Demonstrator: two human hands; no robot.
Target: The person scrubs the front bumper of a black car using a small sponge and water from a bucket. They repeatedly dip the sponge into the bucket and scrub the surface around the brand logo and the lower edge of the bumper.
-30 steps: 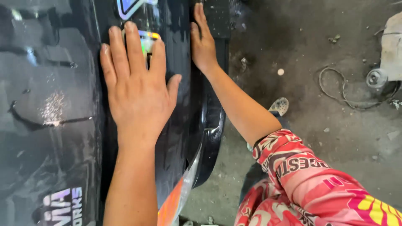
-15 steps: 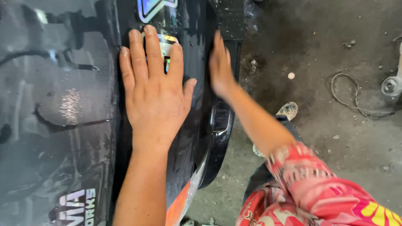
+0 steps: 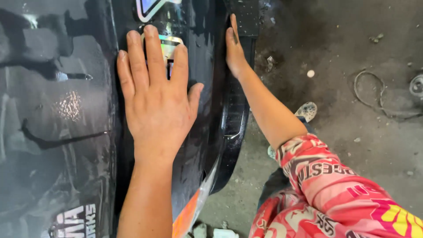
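The left hand point(image 3: 154, 101) lies flat and released, fingers spread, palm down on the glossy black body panel point(image 3: 66, 132), grasping nothing; its fingertips cover the lower part of an iridescent sticker point(image 3: 169, 44) stuck to the panel. The right hand point(image 3: 235, 50) is also unclenched, turned on edge and pressed along the panel's right rim, fingers straight and pointing away from the person, holding nothing that I can see. The panel runs long-ways away from the person, from beside the pink patterned sleeve point(image 3: 335, 189) up past the top of the view, and both hands point along that same line. So the panel sits directly under the left hand and just to the left of the right hand, with the sticker between the two, nearer the left. A second shiny emblem point(image 3: 150, 6) shows just beyond the left fingertips at the top edge. An orange strip point(image 3: 187, 216) runs along the panel's lower rim. To the right is a dirty concrete floor point(image 3: 352, 53) with a loop of wire point(image 3: 374, 94) lying on it, well apart from the hands, and a shoe point(image 3: 307, 111) shows below the right forearm.
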